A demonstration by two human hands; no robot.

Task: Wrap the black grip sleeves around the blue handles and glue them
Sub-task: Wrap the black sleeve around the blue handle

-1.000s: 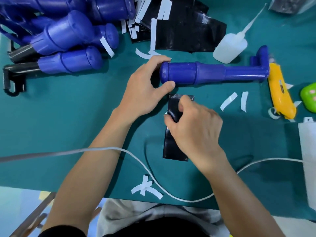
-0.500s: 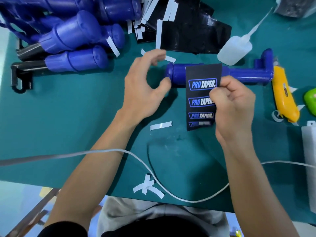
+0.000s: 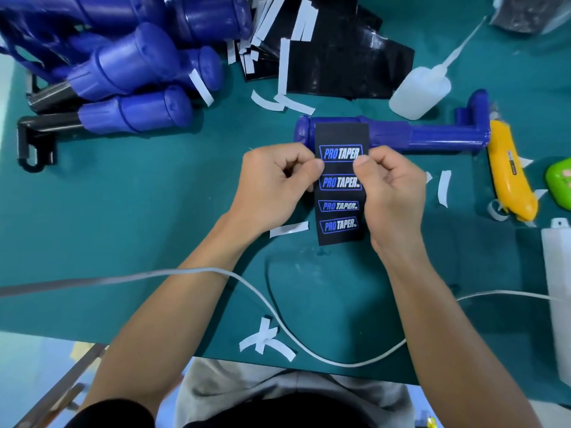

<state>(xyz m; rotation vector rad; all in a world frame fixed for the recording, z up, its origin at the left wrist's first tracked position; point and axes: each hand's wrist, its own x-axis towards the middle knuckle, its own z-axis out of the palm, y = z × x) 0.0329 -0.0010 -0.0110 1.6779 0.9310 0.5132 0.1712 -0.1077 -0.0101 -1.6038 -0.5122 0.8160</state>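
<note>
At the middle of a teal work mat [image 3: 123, 227], a person's left hand [image 3: 278, 180] and right hand [image 3: 392, 193] are both pinching a black grip sleeve [image 3: 340, 205]. The thumbs are pressing on its printed face and the other fingers are curling in at its left and right edges. The sleeve, carrying four "PRO TAPER" logos in blue and white, is running lengthwise toward the person. Its far end is overlapping the thick end of a blue handle [image 3: 432, 139], which is lying crosswise on the mat just beyond the knuckles; whether sleeve and handle are touching cannot be told. A squeeze bottle [image 3: 420, 94] with a long thin nozzle is lying just behind the handle. A yellow utility knife [image 3: 509, 174] is resting just beside the handle's right end, with a green object [image 3: 559, 180] at the frame's edge next to it. Loose white backing strips [image 3: 289, 228] are lying scattered around the hands. Farther back, a stack of black sheets [image 3: 340, 66] is sitting beside a pile of blue handles [image 3: 133, 69] at far left. A white cable [image 3: 309, 344] is looping across the near part of the mat between the forearms.
</note>
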